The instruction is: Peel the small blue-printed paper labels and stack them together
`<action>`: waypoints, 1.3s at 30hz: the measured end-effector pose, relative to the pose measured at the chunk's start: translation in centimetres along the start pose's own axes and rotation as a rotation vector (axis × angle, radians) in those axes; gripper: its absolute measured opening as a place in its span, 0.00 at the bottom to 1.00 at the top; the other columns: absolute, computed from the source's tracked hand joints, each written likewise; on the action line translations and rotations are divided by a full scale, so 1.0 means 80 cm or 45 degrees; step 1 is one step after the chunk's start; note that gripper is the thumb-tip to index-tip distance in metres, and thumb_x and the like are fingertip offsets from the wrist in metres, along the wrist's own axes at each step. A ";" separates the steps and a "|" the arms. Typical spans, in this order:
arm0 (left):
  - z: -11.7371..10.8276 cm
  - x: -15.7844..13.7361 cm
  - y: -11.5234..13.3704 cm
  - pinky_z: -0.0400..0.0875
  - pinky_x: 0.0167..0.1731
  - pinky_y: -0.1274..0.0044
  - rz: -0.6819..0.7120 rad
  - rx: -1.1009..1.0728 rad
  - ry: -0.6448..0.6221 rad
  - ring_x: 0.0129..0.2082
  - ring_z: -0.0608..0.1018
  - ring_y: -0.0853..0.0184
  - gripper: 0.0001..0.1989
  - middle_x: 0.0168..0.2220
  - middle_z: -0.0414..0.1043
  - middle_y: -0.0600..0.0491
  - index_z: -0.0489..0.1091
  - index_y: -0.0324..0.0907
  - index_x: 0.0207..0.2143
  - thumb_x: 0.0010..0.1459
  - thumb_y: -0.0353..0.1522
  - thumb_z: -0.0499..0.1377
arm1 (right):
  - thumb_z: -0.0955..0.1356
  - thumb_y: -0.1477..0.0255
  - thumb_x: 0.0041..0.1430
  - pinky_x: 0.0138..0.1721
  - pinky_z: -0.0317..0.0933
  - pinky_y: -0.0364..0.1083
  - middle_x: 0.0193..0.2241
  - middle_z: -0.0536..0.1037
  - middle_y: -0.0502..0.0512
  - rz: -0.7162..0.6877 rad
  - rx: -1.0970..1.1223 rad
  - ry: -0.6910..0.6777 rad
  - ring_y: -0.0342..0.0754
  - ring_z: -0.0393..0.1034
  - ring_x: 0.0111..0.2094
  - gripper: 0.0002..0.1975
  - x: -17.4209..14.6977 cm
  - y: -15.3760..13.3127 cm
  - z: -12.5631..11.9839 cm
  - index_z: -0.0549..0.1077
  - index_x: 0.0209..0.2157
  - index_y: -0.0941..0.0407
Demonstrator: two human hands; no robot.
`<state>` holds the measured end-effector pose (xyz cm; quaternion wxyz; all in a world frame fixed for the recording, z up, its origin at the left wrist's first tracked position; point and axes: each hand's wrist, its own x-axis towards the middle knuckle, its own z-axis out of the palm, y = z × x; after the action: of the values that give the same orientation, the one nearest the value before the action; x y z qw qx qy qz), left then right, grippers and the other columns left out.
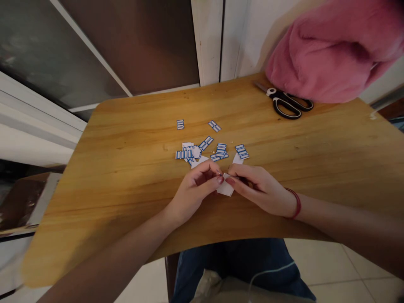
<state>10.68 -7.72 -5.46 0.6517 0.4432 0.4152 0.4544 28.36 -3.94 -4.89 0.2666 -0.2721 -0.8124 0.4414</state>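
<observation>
Between my two hands is a small white piece of paper (225,187), its plain side facing me. My left hand (200,187) pinches its upper left edge between thumb and fingers. On the other side, my right hand (260,187), with a red band at the wrist, pinches the upper right edge. Just beyond my fingers lies a loose pile of blue-bordered label pieces (186,154), some turned white side up. More blue-bordered labels (221,149) lie to the right of the pile, and another label piece (242,151) sits beyond my right hand.
Farther back on the wooden table (132,168) are two separate labels, one on the left (180,124) and one on the right (215,126). Black-handled scissors (288,104) lie at the back right, beside a pink plush cloth (328,54). A glass-panelled door (132,42) stands behind the table.
</observation>
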 end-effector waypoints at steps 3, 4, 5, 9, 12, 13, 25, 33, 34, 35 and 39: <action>0.000 -0.001 0.000 0.59 0.29 0.81 0.001 -0.047 -0.030 0.29 0.64 0.72 0.05 0.29 0.62 0.56 0.64 0.42 0.29 0.55 0.32 0.59 | 0.59 0.69 0.65 0.23 0.48 0.39 0.21 0.58 0.46 0.005 -0.015 0.004 0.37 0.50 0.21 0.14 0.000 0.000 0.000 0.60 0.25 0.57; 0.000 -0.001 0.001 0.59 0.30 0.81 0.000 -0.064 -0.039 0.29 0.64 0.72 0.05 0.29 0.61 0.56 0.64 0.42 0.29 0.55 0.31 0.59 | 0.59 0.69 0.65 0.23 0.48 0.39 0.21 0.57 0.46 0.006 -0.011 0.006 0.37 0.50 0.21 0.13 0.001 0.000 0.000 0.60 0.25 0.57; 0.000 -0.001 0.001 0.59 0.30 0.81 -0.002 -0.079 -0.045 0.29 0.64 0.72 0.04 0.29 0.61 0.56 0.64 0.42 0.29 0.55 0.30 0.59 | 0.59 0.69 0.65 0.23 0.48 0.39 0.21 0.58 0.46 0.008 -0.005 0.010 0.37 0.50 0.21 0.13 0.001 0.000 0.001 0.60 0.26 0.57; 0.001 -0.001 0.003 0.59 0.30 0.81 -0.023 -0.118 -0.052 0.30 0.64 0.72 0.05 0.30 0.62 0.56 0.64 0.41 0.29 0.55 0.30 0.59 | 0.59 0.68 0.65 0.23 0.48 0.39 0.21 0.58 0.47 0.024 0.021 0.034 0.38 0.51 0.22 0.13 0.002 0.001 0.001 0.61 0.26 0.57; 0.001 0.000 0.004 0.60 0.32 0.81 -0.041 -0.152 -0.055 0.32 0.65 0.71 0.04 0.31 0.63 0.56 0.64 0.42 0.28 0.54 0.29 0.59 | 0.59 0.68 0.65 0.24 0.49 0.40 0.22 0.59 0.47 0.021 0.047 0.056 0.38 0.52 0.23 0.14 0.002 0.000 0.000 0.61 0.26 0.57; 0.001 0.000 0.003 0.60 0.32 0.81 -0.044 -0.155 -0.052 0.32 0.65 0.72 0.04 0.31 0.63 0.56 0.64 0.42 0.29 0.54 0.28 0.59 | 0.58 0.69 0.66 0.25 0.50 0.40 0.22 0.59 0.47 0.017 0.056 0.061 0.38 0.52 0.24 0.13 0.002 0.000 -0.001 0.61 0.26 0.57; 0.010 -0.004 0.007 0.64 0.32 0.81 0.168 0.246 0.118 0.30 0.69 0.72 0.06 0.28 0.65 0.56 0.65 0.40 0.29 0.54 0.32 0.61 | 0.60 0.73 0.65 0.28 0.53 0.39 0.25 0.66 0.47 -0.117 0.035 0.200 0.39 0.59 0.27 0.10 0.003 0.002 0.000 0.65 0.29 0.57; 0.000 -0.003 0.013 0.65 0.29 0.81 0.702 1.103 0.204 0.26 0.69 0.74 0.06 0.25 0.65 0.57 0.66 0.40 0.26 0.52 0.22 0.57 | 0.64 0.76 0.58 0.30 0.58 0.42 0.32 0.68 0.54 -0.141 -0.190 0.268 0.41 0.60 0.28 0.05 0.005 0.004 -0.007 0.69 0.37 0.58; -0.001 -0.003 0.014 0.65 0.29 0.82 0.749 1.169 0.208 0.26 0.69 0.74 0.07 0.25 0.65 0.57 0.66 0.40 0.26 0.52 0.21 0.57 | 0.64 0.77 0.57 0.29 0.59 0.42 0.36 0.68 0.55 -0.143 -0.185 0.275 0.39 0.60 0.27 0.08 0.004 0.004 -0.007 0.69 0.39 0.58; 0.000 -0.003 0.014 0.65 0.29 0.82 0.777 1.206 0.217 0.26 0.68 0.75 0.07 0.25 0.65 0.57 0.66 0.39 0.26 0.52 0.21 0.57 | 0.64 0.79 0.55 0.28 0.60 0.41 0.39 0.67 0.56 -0.149 -0.177 0.278 0.38 0.60 0.26 0.10 0.002 0.004 -0.006 0.69 0.41 0.58; 0.002 -0.003 0.011 0.65 0.28 0.83 0.834 1.263 0.249 0.26 0.69 0.75 0.07 0.25 0.64 0.57 0.65 0.39 0.26 0.52 0.20 0.57 | 0.65 0.79 0.52 0.28 0.62 0.41 0.44 0.65 0.56 -0.164 -0.174 0.300 0.35 0.60 0.23 0.12 -0.002 0.004 -0.003 0.69 0.40 0.57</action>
<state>10.59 -7.79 -4.56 0.1520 0.7552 0.4777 0.4223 28.76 -3.75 -5.10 0.3687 -0.2869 -0.8195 0.3320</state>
